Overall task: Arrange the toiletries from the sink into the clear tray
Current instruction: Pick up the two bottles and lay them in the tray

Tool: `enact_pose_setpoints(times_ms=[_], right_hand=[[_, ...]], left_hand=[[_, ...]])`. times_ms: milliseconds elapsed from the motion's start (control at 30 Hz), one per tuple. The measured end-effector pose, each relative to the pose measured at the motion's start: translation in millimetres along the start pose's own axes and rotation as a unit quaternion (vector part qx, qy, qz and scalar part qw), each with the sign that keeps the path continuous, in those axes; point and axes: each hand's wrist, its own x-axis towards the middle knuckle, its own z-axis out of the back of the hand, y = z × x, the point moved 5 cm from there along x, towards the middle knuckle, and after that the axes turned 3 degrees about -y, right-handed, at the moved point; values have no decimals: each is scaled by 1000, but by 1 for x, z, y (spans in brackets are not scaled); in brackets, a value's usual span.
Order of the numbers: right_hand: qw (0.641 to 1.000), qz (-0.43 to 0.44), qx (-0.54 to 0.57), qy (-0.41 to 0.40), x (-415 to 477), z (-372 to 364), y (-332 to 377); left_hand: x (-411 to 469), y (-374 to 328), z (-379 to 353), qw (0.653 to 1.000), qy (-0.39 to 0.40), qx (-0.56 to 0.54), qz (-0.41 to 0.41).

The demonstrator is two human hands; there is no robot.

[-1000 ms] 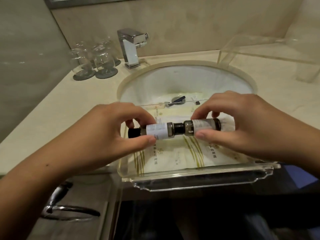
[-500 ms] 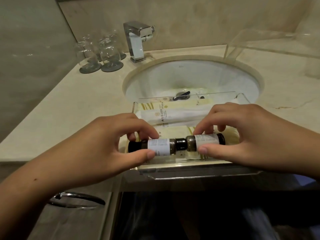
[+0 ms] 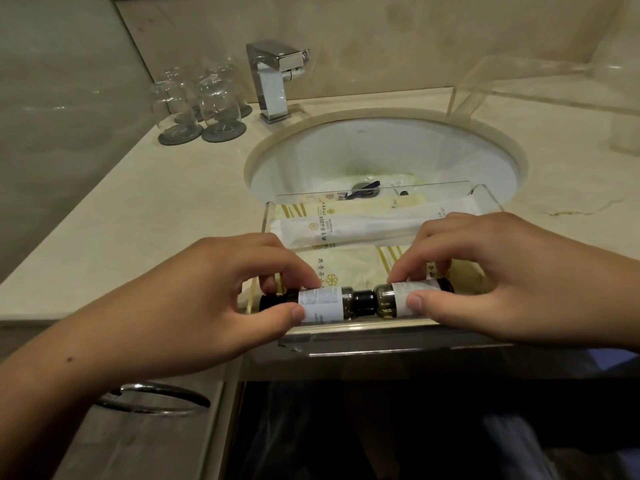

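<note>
Bottles, two small dark labelled ones [image 3: 356, 303], lie end-to-end crosswise along the clear tray's [image 3: 485, 199] near wall, my left hand [image 3: 194, 299] and right hand [image 3: 491, 271] each pinching one.

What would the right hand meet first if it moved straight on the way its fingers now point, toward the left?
Probably the left bottle: the right hand pinches the right bottle, whose end already appears to touch it cap to cap. The left hand lies beyond. Depth is unclear.

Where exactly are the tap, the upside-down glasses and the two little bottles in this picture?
Tap [image 3: 273, 81]: head view, on its chrome upright body.
Upside-down glasses [image 3: 216, 98]: head view, on the bowl of the nearer right glass.
Two little bottles [image 3: 323, 304]: head view, on the white label of the left bottle.
</note>
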Motion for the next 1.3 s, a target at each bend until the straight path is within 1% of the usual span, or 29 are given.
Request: enact_pose_setpoints(times_ms=[200, 567, 667, 800, 933, 1100, 1300], right_hand=[[1000, 5, -2, 4, 1, 0, 1], [1000, 24, -12, -14, 3, 0, -1], [999, 28, -6, -35, 4, 6, -2], [997, 27, -2, -78, 10, 22, -4], [995, 15, -1, -99, 26, 35, -11], [995, -12, -18, -101, 60, 47, -26], [994, -43, -18, -96, 97, 56, -58]], left_hand=[[0, 2, 0, 1000, 0, 7, -9], [2, 4, -2, 1000, -12, 4, -23], [4, 4, 0, 999, -25, 3, -32], [12, 5, 11, 998, -63, 0, -31], [30, 4, 25, 996, -87, 14, -26], [72, 19, 36, 993, -120, 22, -5], [116, 49, 36, 993, -112, 19, 31]])
